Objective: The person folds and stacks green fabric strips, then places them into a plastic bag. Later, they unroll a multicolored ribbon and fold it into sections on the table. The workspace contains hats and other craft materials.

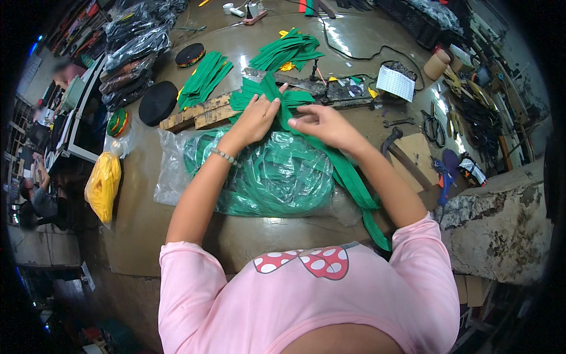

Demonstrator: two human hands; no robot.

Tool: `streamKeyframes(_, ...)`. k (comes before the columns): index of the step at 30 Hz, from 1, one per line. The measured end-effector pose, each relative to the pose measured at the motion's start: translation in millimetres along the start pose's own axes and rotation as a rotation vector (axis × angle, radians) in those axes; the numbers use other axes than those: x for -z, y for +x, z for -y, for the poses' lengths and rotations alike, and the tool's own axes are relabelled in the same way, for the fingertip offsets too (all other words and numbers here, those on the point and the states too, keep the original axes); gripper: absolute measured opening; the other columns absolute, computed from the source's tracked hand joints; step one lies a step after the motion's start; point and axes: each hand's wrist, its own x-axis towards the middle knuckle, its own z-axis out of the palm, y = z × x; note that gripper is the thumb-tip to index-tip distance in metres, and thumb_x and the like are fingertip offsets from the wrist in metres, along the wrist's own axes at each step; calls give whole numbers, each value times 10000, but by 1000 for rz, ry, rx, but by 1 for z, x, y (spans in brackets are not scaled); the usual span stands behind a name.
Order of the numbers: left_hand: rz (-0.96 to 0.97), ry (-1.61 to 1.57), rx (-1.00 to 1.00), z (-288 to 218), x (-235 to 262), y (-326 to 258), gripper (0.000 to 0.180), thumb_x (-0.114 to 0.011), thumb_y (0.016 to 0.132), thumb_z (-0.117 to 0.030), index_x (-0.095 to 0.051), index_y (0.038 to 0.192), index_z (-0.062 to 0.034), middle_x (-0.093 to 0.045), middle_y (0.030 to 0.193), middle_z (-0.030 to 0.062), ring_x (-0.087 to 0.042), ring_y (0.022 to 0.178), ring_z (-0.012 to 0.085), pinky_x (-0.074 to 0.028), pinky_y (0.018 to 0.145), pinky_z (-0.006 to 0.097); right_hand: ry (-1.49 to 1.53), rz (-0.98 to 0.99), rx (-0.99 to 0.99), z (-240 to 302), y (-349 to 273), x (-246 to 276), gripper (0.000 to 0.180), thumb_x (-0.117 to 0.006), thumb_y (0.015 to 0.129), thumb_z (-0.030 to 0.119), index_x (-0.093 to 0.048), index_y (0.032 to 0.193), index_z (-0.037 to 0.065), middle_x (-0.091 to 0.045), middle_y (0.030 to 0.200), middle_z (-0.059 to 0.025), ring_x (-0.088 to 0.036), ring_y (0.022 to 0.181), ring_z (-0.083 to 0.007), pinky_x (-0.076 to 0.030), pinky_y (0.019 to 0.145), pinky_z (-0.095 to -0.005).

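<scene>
our left hand (258,120) rests on flat green fabric strips (240,101), its grip we cannot tell; our right hand (325,125), grip part-wide, meets a long green fabric strip (352,175) trailing over a clear plastic bag (277,192) on the brown bench (138,209).

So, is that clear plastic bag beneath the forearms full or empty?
Not empty: green material shows through most of the clear bag. Whether it's packed full, I can't tell.

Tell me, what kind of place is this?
It looks like a workshop, maybe one that works with fabric: bundles of green strips lie on a big table, with black scissors and a wrench at the right.
</scene>
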Motion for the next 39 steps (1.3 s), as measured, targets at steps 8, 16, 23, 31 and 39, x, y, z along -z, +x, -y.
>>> streamKeyframes(8, -290, -744, 268, -6, 45, 15, 386, -473, 939, -292, -537, 1205, -20, -605, 881, 79, -574, 835, 163, -436, 753, 276, 123, 112, -44, -3, 2, 3, 432, -687, 802, 325, -607, 1044, -24, -654, 894, -81, -579, 671, -105, -477, 606, -248)
streamKeyframes(16, -547, -1341, 390, 42, 96, 53, 229, -696, 816, -219, -560, 904, -56, -599, 783, 22, -594, 694, 108, -488, 625, 214, 159, 58, -109, 57, -23, 89, 314, -564, 906, 317, -595, 910, 4, -635, 741, -36, -387, 394, -13, -296, 341, -164)
streamKeyframes(23, -413, -551, 540, 76, 38, 54, 395, -734, 755, -347, -679, 874, 25, -656, 789, 46, -565, 701, 112, -421, 643, 243, -60, 75, -151, 47, -16, 124, 320, -588, 888, 309, -629, 870, -8, -619, 731, -13, -514, 578, -57, -418, 539, -216)
streamKeyframes(31, -290, 112, 678, 65, 11, 62, 492, -624, 707, -619, -704, 779, -139, -676, 748, 38, -624, 772, 254, -320, 781, 482, -277, 33, -103, 34, 17, 138, 177, -595, 794, 152, -644, 836, -13, -584, 697, 3, -488, 616, -68, -387, 563, -237)
streamKeyframes(39, -351, 80, 774, 67, 5, 56, 512, -661, 656, -612, -641, 670, -101, -661, 716, 91, -613, 729, 291, -271, 828, 522, -324, -91, -160, 49, 31, 129, 271, -605, 861, 315, -610, 818, 47, -509, 622, 41, -420, 526, -31, -327, 482, -204)
